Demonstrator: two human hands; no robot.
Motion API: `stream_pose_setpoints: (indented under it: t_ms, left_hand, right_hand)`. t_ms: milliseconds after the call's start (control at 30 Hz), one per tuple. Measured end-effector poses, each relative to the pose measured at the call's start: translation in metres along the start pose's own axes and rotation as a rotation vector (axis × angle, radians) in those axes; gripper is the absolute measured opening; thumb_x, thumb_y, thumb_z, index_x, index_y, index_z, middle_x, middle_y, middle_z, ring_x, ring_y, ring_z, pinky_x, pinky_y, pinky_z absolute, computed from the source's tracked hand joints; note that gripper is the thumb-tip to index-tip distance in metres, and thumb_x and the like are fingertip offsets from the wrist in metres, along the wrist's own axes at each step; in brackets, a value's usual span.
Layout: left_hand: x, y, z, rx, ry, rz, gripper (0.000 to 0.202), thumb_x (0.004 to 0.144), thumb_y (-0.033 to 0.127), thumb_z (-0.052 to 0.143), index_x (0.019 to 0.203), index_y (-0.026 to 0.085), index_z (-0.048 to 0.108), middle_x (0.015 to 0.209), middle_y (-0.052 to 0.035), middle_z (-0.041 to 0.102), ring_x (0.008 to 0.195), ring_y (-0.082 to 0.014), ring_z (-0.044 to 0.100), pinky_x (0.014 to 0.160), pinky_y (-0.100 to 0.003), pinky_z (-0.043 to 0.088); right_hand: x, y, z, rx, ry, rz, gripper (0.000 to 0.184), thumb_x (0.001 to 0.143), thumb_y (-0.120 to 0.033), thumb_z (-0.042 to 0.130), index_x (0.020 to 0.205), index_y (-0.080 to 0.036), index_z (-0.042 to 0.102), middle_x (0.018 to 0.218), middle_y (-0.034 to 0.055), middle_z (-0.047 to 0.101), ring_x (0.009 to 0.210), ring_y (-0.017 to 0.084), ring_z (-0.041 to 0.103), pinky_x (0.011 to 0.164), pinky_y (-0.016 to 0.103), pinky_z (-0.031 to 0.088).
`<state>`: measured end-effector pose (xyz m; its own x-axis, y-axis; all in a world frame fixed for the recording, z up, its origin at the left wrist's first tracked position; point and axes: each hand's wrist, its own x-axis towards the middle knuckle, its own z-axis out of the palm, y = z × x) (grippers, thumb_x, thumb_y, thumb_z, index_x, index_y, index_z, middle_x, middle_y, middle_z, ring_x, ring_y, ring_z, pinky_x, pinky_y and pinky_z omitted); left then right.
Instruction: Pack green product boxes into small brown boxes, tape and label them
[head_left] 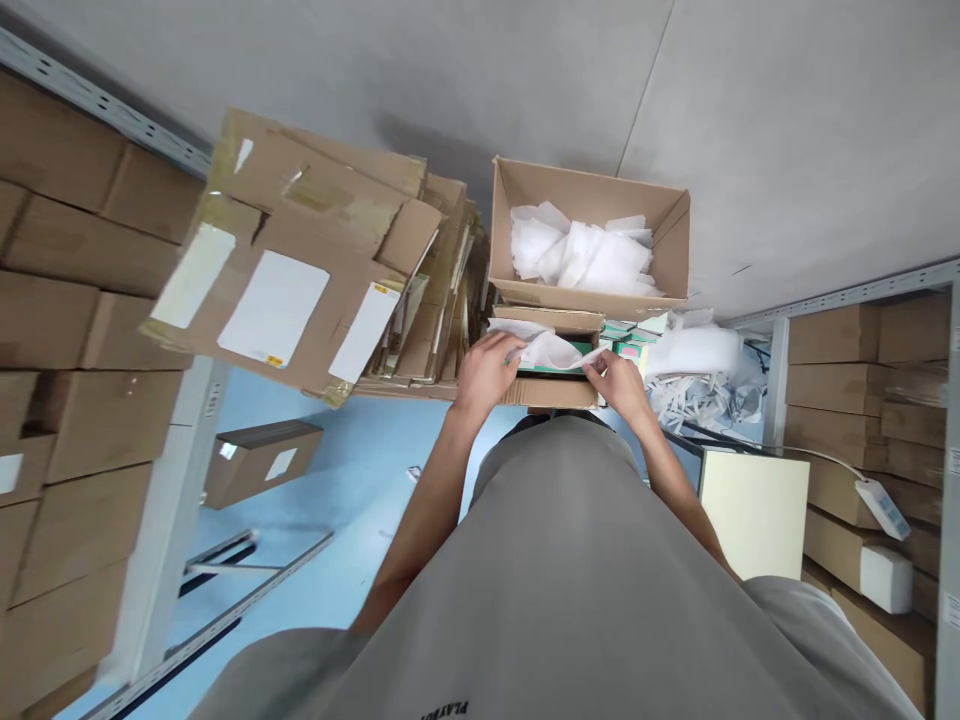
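Pinched in my left hand (484,374) and right hand (619,384), a white packing sheet (551,350) spans an open cardboard box (555,392).

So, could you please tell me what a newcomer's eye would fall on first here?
Probably the pile of taped cardboard on the left, its top piece bearing large white labels. Next comes the large open box to its right, with crumpled white sheets inside. Just below that in the picture, the left hand and right hand hold a thin white sheet over a smaller open carton.
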<state>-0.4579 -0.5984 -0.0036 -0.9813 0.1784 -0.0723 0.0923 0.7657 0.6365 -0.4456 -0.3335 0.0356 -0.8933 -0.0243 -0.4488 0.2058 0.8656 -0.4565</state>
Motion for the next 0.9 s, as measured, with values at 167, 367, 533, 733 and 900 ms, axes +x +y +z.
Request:
stream_pose_setpoints:
  t_ms: [167, 367, 533, 733, 900]
  left_hand:
    - [-0.003, 0.002, 0.015, 0.104, -0.029, 0.012, 0.032, 0.100, 0.008, 0.060, 0.112, 0.025, 0.083, 0.124, -0.0118, 0.082, 0.126, -0.0325, 0.074, 0.113, -0.045, 0.058]
    - [-0.004, 0.020, 0.023, 0.011, -0.136, 0.031, 0.039, 0.097, 0.004, 0.059, 0.121, 0.025, 0.081, 0.130, -0.0090, 0.082, 0.128, -0.0298, 0.075, 0.114, -0.041, 0.059]
    - [-0.007, 0.035, 0.015, -0.025, -0.003, -0.006, 0.044, 0.089, 0.005, 0.068, 0.129, 0.025, 0.076, 0.145, -0.0102, 0.075, 0.135, -0.0308, 0.073, 0.119, -0.041, 0.058]
    - [-0.002, 0.024, 0.026, 0.122, -0.046, 0.033, 0.035, 0.096, 0.022, 0.077, 0.130, 0.023, 0.077, 0.151, -0.0160, 0.070, 0.150, -0.0386, 0.059, 0.129, -0.049, 0.051]
    - [0.007, 0.012, 0.044, 0.177, -0.148, 0.040, 0.036, 0.100, 0.009, 0.060, 0.130, 0.019, 0.077, 0.144, -0.0185, 0.075, 0.141, -0.0374, 0.064, 0.125, -0.053, 0.051]
  right_hand:
    - [-0.002, -0.002, 0.001, 0.080, 0.065, -0.072, 0.054, 0.107, -0.035, 0.073, 0.157, -0.021, 0.061, 0.105, 0.0045, 0.088, 0.099, 0.027, 0.084, 0.083, 0.032, 0.055]
    - [0.004, -0.015, 0.013, -0.026, -0.014, -0.252, 0.037, 0.115, -0.037, 0.060, 0.148, -0.022, 0.071, 0.136, 0.0121, 0.080, 0.100, 0.026, 0.081, 0.090, 0.033, 0.059]
    - [0.013, -0.033, 0.022, -0.255, -0.105, -0.260, 0.039, 0.120, -0.033, 0.050, 0.151, -0.020, 0.070, 0.152, 0.0177, 0.070, 0.128, 0.033, 0.076, 0.098, 0.037, 0.061]
    - [0.011, -0.039, 0.022, -0.266, -0.204, -0.310, 0.054, 0.119, -0.025, 0.049, 0.172, -0.015, 0.049, 0.159, 0.0206, 0.069, 0.135, 0.034, 0.074, 0.108, 0.041, 0.061]
    - [0.007, -0.032, 0.024, -0.356, -0.135, -0.351, 0.049, 0.117, -0.020, 0.049, 0.165, -0.017, 0.059, 0.165, 0.0209, 0.063, 0.144, 0.033, 0.067, 0.115, 0.042, 0.059]
